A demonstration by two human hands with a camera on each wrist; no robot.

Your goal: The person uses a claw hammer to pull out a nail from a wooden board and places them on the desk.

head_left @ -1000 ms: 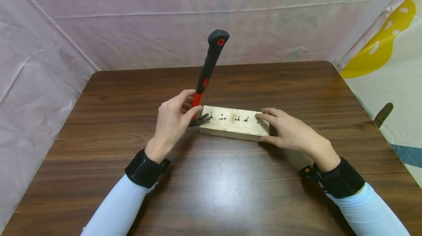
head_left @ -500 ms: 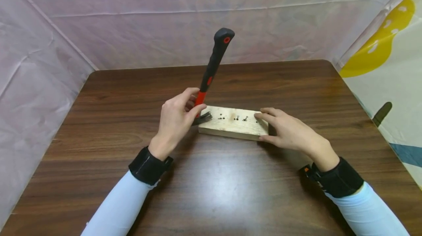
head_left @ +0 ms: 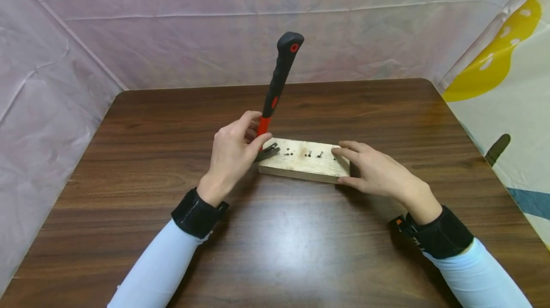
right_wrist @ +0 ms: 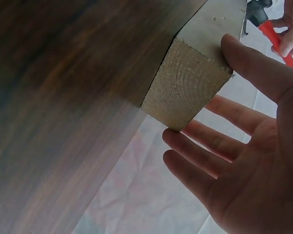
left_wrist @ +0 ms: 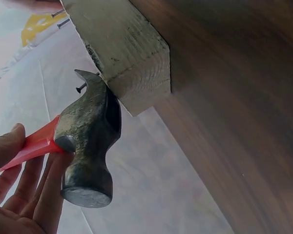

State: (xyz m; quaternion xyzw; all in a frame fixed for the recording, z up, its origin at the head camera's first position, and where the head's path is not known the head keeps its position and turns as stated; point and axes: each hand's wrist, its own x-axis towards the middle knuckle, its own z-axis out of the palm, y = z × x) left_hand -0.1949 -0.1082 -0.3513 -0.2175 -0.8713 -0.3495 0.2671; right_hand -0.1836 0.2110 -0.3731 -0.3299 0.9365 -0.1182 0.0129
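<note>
My left hand (head_left: 234, 150) holds a claw hammer (head_left: 278, 76) low on its red neck, the black grip leaning up and away. The claw lies over the left end of a pale wooden block (head_left: 296, 167). In the left wrist view a nail (left_wrist: 81, 88) sticks out of the block close beside the hammer's claw (left_wrist: 90, 80). My right hand (head_left: 378, 169) grips the block's right end, thumb on the near side and fingertips over the top and far edge. Farther right on the block, a bent nail (head_left: 320, 154) stands among several dark holes.
The block lies on a dark brown wooden table (head_left: 292, 250). Pale sheeting (head_left: 215, 50) hangs behind the table's far edge. At the right is a cloth with a yellow pattern (head_left: 494, 71).
My left hand and the hammer have shifted slightly right, and the claw reaches farther over the block. The hammer's handle stands a little farther right. My right hand and the block stay almost still.
</note>
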